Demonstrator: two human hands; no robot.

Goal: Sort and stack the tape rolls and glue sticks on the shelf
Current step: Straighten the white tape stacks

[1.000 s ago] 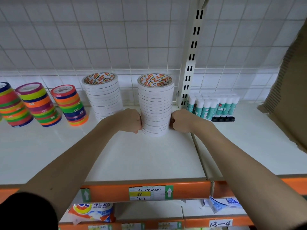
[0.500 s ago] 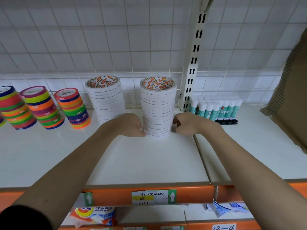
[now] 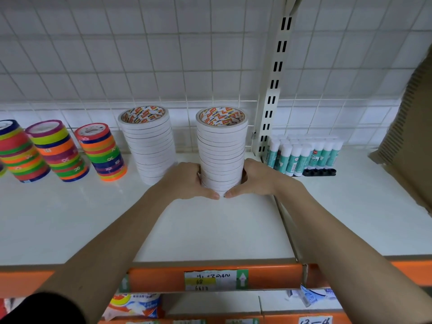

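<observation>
Head view: my left hand point(image 3: 187, 181) and right hand point(image 3: 256, 178) both wrapped round base of white tape-roll stack point(image 3: 222, 148), thumbs nearly meeting in front. Stack upright on white shelf point(image 3: 210, 230), beside slotted upright post point(image 3: 271, 90). Second white tape stack point(image 3: 149, 141) just left, by back grid. Three coloured tape stacks point(image 3: 58, 150) further left. Glue sticks point(image 3: 304, 153) upright in rows right of post. Cardboard point(image 3: 411, 127) at right edge.
</observation>
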